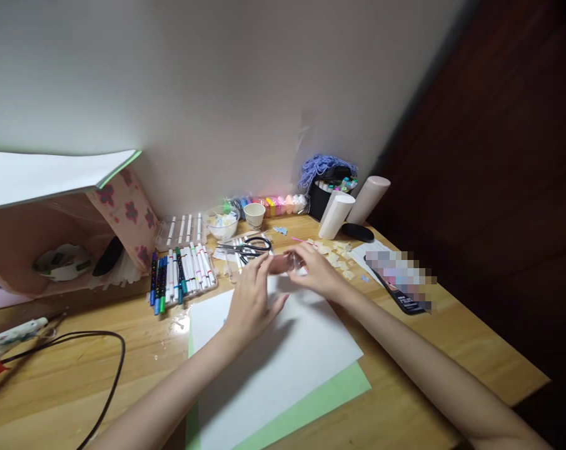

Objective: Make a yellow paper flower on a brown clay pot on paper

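Note:
My left hand [253, 294] and my right hand [316, 270] meet over the far edge of a white sheet [273, 356] that lies on a green sheet [311, 406]. Both hands pinch a small pinkish object [281, 264] between their fingertips; it is too small to name. Black-handled scissors [247, 247] lie just beyond the fingers. Small yellowish paper scraps [335, 255] are scattered right of my right hand.
A tray of markers [182, 275] sits at the left, a glue gun [10, 337] with a black cord [99, 375] nearer left. At the back stand a paper cup [254, 214], coloured clay tubs [276, 204], a pen holder [332, 187] and two white rolls [353, 203]. The table edge drops off at right.

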A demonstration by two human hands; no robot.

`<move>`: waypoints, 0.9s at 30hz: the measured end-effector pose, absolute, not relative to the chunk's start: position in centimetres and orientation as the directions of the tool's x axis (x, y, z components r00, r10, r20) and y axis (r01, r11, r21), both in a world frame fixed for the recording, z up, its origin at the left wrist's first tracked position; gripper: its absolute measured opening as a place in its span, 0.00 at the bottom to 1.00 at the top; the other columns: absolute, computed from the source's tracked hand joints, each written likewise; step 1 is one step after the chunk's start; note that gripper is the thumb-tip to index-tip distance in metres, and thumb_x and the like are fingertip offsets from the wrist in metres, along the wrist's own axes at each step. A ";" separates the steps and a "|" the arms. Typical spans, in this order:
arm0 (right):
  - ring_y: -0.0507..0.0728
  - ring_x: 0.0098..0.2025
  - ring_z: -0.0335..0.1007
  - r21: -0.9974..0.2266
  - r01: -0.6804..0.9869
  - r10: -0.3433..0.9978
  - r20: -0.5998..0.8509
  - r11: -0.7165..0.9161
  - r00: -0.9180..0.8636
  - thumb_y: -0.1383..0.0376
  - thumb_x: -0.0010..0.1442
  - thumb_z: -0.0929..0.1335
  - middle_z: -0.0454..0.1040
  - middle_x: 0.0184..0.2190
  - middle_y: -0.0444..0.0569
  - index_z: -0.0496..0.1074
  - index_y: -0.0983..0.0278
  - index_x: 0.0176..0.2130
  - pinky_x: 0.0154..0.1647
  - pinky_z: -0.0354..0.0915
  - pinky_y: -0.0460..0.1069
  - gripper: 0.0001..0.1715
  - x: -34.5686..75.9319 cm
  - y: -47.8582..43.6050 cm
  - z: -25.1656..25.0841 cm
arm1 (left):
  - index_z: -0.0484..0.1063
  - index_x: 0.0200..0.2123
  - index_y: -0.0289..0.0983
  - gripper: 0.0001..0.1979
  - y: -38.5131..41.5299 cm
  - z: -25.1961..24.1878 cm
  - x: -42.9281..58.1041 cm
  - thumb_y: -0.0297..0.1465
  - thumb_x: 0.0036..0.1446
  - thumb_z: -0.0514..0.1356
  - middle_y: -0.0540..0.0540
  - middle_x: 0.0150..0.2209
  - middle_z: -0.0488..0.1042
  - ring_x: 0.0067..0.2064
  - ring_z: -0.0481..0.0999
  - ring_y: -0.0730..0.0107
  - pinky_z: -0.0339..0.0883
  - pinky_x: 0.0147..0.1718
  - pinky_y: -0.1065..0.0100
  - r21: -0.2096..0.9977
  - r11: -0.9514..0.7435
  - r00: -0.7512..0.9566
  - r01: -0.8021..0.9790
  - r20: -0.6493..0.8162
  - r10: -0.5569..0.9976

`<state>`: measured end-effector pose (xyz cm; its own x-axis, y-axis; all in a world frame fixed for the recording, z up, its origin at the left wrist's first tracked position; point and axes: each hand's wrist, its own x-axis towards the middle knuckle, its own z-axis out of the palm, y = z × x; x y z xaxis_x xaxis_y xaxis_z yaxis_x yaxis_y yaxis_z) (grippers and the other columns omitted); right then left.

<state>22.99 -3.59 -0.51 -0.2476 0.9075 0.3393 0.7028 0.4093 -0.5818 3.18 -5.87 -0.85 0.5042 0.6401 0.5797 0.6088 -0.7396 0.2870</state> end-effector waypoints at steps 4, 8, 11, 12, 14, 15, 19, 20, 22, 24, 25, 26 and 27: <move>0.57 0.44 0.66 -0.800 0.504 0.940 0.216 0.325 -0.263 0.70 0.50 0.69 0.67 0.43 0.51 0.64 0.62 0.48 0.43 0.66 0.52 0.24 21.5 -8.8 -1.3 | 0.45 0.60 0.32 0.37 -5.5 -3.0 5.6 0.26 0.49 0.58 0.33 0.52 0.65 0.54 0.66 0.52 0.58 0.53 0.49 0.263 -0.798 0.641 0.543 0.484 0.596; 0.55 0.43 0.67 -0.995 0.064 0.970 0.063 0.080 -0.236 0.61 0.52 0.71 0.67 0.41 0.48 0.59 0.60 0.50 0.43 0.66 0.51 0.28 21.7 -9.8 -2.7 | 0.49 0.59 0.34 0.29 -5.9 -4.2 6.0 0.27 0.55 0.55 0.36 0.46 0.69 0.46 0.71 0.57 0.68 0.40 0.59 0.403 -0.747 0.606 0.528 0.438 0.664; 0.53 0.36 0.68 -0.991 -0.119 0.983 -0.040 -0.062 -0.179 0.56 0.56 0.68 0.68 0.33 0.45 0.61 0.61 0.43 0.40 0.65 0.51 0.19 22.0 -9.7 -3.4 | 0.53 0.56 0.35 0.24 -6.5 -4.6 5.9 0.33 0.58 0.55 0.40 0.42 0.70 0.40 0.72 0.62 0.68 0.35 0.64 0.459 -0.730 0.572 0.506 0.455 0.682; 0.52 0.34 0.68 -0.989 -0.120 0.982 -0.065 -0.087 -0.176 0.55 0.56 0.67 0.68 0.32 0.45 0.62 0.62 0.40 0.39 0.64 0.50 0.16 22.0 -9.7 -3.5 | 0.55 0.56 0.36 0.23 -6.7 -4.8 5.9 0.33 0.59 0.55 0.41 0.40 0.69 0.39 0.72 0.63 0.67 0.35 0.65 0.467 -0.728 0.565 0.501 0.461 0.684; 0.52 0.34 0.67 -0.991 -0.089 0.978 -0.086 -0.104 -0.192 0.56 0.55 0.68 0.67 0.30 0.44 0.64 0.63 0.34 0.38 0.63 0.49 0.14 21.9 -10.0 -3.5 | 0.56 0.54 0.36 0.21 -7.1 -5.0 6.0 0.33 0.59 0.55 0.43 0.39 0.68 0.37 0.71 0.65 0.67 0.33 0.66 0.486 -0.720 0.558 0.496 0.456 0.693; 0.52 0.34 0.66 -0.991 -0.076 0.973 -0.088 -0.107 -0.213 0.56 0.55 0.69 0.66 0.29 0.43 0.64 0.63 0.32 0.38 0.62 0.49 0.14 21.8 -10.3 -3.4 | 0.57 0.53 0.36 0.20 -7.2 -5.1 6.0 0.33 0.59 0.54 0.43 0.38 0.68 0.36 0.71 0.65 0.66 0.33 0.66 0.492 -0.715 0.555 0.497 0.453 0.698; 0.53 0.35 0.65 -0.987 -0.070 0.953 -0.121 -0.146 -0.279 0.57 0.57 0.67 0.67 0.29 0.44 0.64 0.64 0.32 0.38 0.62 0.49 0.13 21.5 -11.0 -3.3 | 0.58 0.50 0.36 0.17 -7.7 -5.1 6.2 0.31 0.58 0.54 0.43 0.37 0.67 0.35 0.69 0.65 0.65 0.30 0.67 0.454 -0.748 0.574 0.484 0.480 0.663; 0.53 0.35 0.65 -0.985 -0.067 0.950 -0.131 -0.156 -0.283 0.57 0.57 0.66 0.67 0.30 0.45 0.64 0.64 0.32 0.38 0.62 0.49 0.13 21.5 -11.1 -3.4 | 0.59 0.49 0.36 0.16 -7.7 -5.1 6.2 0.31 0.58 0.54 0.43 0.37 0.66 0.35 0.69 0.65 0.64 0.30 0.67 0.441 -0.761 0.581 0.476 0.492 0.648; 0.52 0.35 0.65 -0.986 -0.053 0.949 -0.140 -0.161 -0.281 0.58 0.57 0.66 0.66 0.30 0.44 0.64 0.64 0.32 0.38 0.62 0.48 0.12 21.6 -11.2 -3.6 | 0.59 0.48 0.36 0.16 -7.7 -5.0 6.3 0.32 0.57 0.55 0.44 0.36 0.66 0.35 0.69 0.65 0.63 0.30 0.68 0.423 -0.777 0.589 0.466 0.508 0.629; 0.52 0.34 0.65 -0.986 -0.048 0.946 -0.140 -0.160 -0.291 0.58 0.57 0.66 0.66 0.30 0.44 0.64 0.64 0.32 0.37 0.62 0.48 0.11 21.7 -11.2 -3.7 | 0.58 0.48 0.36 0.16 -7.7 -4.9 6.3 0.33 0.56 0.55 0.44 0.36 0.66 0.35 0.69 0.65 0.62 0.30 0.68 0.408 -0.786 0.593 0.465 0.516 0.618; 0.52 0.33 0.65 -0.986 -0.052 0.943 -0.137 -0.160 -0.303 0.59 0.56 0.67 0.65 0.29 0.43 0.63 0.64 0.32 0.36 0.62 0.48 0.11 21.7 -11.2 -3.8 | 0.57 0.48 0.36 0.17 -7.6 -5.0 6.3 0.34 0.56 0.55 0.44 0.36 0.66 0.35 0.69 0.65 0.62 0.30 0.68 0.403 -0.788 0.595 0.465 0.517 0.615; 0.52 0.33 0.66 -0.985 -0.059 0.939 -0.135 -0.161 -0.317 0.59 0.56 0.67 0.65 0.29 0.42 0.62 0.64 0.32 0.36 0.62 0.48 0.11 21.7 -11.3 -3.8 | 0.57 0.49 0.36 0.18 -7.6 -5.0 6.3 0.34 0.56 0.55 0.44 0.36 0.65 0.35 0.68 0.64 0.61 0.29 0.67 0.399 -0.790 0.596 0.465 0.518 0.613; 0.52 0.32 0.66 -0.984 -0.067 0.935 -0.133 -0.164 -0.330 0.59 0.55 0.68 0.65 0.28 0.42 0.62 0.63 0.32 0.35 0.62 0.48 0.12 21.8 -11.3 -3.8 | 0.55 0.50 0.36 0.19 -7.6 -5.1 6.3 0.34 0.56 0.54 0.44 0.36 0.65 0.35 0.68 0.64 0.61 0.29 0.67 0.396 -0.794 0.600 0.462 0.520 0.608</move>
<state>21.75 -11.27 -3.83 -0.3303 0.9345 -0.1328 -0.0671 -0.1636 -0.9842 6.29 -7.56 -5.12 0.5997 0.6084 0.5199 0.4617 -0.7937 0.3961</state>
